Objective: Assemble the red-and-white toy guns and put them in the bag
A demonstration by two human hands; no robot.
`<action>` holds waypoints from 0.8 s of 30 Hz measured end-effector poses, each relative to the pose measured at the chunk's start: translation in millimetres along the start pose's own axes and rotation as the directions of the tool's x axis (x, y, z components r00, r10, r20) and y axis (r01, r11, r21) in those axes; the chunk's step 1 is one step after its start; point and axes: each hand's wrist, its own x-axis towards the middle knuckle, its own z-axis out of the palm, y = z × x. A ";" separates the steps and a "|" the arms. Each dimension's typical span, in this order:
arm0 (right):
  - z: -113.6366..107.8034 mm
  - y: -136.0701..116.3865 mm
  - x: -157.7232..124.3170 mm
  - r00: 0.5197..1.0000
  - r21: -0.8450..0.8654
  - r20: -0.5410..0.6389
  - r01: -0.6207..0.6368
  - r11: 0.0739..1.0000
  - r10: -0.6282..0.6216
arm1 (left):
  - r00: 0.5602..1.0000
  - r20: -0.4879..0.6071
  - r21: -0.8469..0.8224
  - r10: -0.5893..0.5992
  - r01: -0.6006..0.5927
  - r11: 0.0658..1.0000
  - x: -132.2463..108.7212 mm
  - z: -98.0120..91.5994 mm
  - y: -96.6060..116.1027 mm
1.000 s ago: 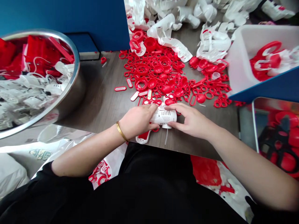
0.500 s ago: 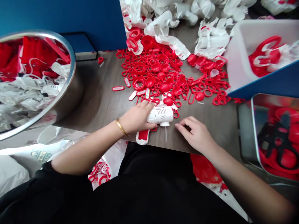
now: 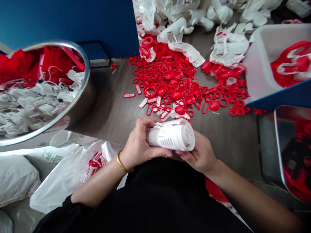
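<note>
Left hand (image 3: 140, 139): fingers wrapped over the white plastic housing (image 3: 167, 137), gripping it.
Right hand (image 3: 198, 152): cupped under its perforated end cap (image 3: 189, 136), the nearer hand to that end.
Long axis: crosswise to the body, end cap toward 3 o'clock, seemingly lifted off the bench (image 3: 114, 97).
Beyond: red plastic parts (image 3: 170, 77) heaped at 12 o'clock.

Tabletop gap (image 3: 109, 97) separates steel bowl (image 3: 82, 103) from red parts (image 3: 165, 77)

We look from one head-worn camera, facing forward and down, close above the left hand (image 3: 138, 142), the right hand (image 3: 200, 153) and the worktop (image 3: 109, 100).
</note>
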 end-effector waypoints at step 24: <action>-52.5 -39.1 -3.9 0.930 0.225 0.350 -0.205 0.953 0.117 | 0.980 0.007 -0.050 0.200 -0.199 0.979 -13.9 -4.8 11.0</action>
